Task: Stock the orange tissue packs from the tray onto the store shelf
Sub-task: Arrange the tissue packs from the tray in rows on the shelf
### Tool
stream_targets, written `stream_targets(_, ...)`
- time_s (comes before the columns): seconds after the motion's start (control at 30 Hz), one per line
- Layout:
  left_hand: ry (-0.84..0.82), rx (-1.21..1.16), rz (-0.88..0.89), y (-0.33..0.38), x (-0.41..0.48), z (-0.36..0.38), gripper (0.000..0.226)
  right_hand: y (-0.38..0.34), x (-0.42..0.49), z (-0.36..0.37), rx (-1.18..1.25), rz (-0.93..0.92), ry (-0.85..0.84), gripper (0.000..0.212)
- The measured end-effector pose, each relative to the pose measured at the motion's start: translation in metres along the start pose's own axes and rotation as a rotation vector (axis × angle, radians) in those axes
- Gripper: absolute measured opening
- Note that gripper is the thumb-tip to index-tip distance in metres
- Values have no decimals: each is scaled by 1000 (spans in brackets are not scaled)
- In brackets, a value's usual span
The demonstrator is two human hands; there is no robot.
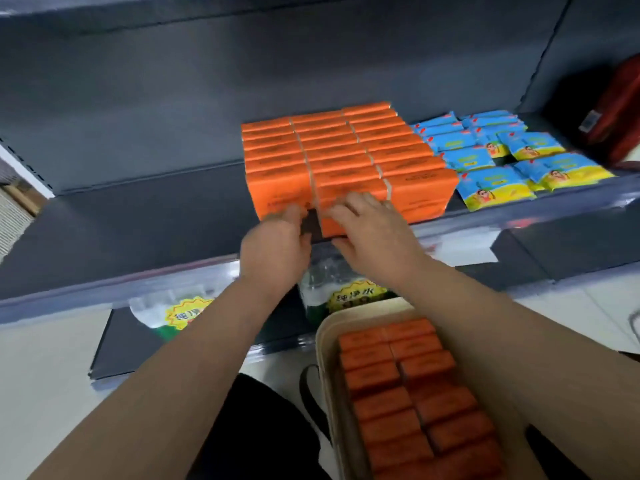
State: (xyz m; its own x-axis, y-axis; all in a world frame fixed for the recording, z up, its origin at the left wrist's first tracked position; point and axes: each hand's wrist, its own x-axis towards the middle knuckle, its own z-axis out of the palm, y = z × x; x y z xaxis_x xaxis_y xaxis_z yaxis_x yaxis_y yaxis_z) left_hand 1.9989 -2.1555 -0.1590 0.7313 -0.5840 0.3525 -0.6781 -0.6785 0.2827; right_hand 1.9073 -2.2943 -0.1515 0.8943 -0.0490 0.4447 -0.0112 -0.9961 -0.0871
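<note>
Three rows of orange plastic-wrapped tissue packs [343, 150] line the dark grey shelf's [138, 230] front edge; two rows fill the beige tray [323, 355]. Left hand [277, 245] and right hand [375, 235] grip the middle front pack [351, 188], fingers curled.

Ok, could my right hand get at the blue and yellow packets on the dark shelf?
Probably yes, once free. The right hand grips an orange tissue pack at the front of the stack; the blue and yellow packets lie right of it on the same dark shelf, nothing above them.
</note>
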Motion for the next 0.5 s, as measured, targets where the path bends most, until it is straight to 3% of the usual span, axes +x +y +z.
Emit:
stream_targets(0.1, -137, -26, 46, 25, -33, 28, 25, 20, -63, 11, -10, 49, -56, 40)
stream_targets(0.3, -457, -111, -73, 53, -107, 111, 17, 67, -173, 49, -26, 259, -549, 39)
stream_targets(0.4, -656, -122, -121, 62, -136, 143, 12, 87, -217, 78, -13, 369, -661, 35)
stream_targets(0.5, -746, -38, -94, 68, -153, 161, 18, 98, -238, 100, -11, 469, -742, 32)
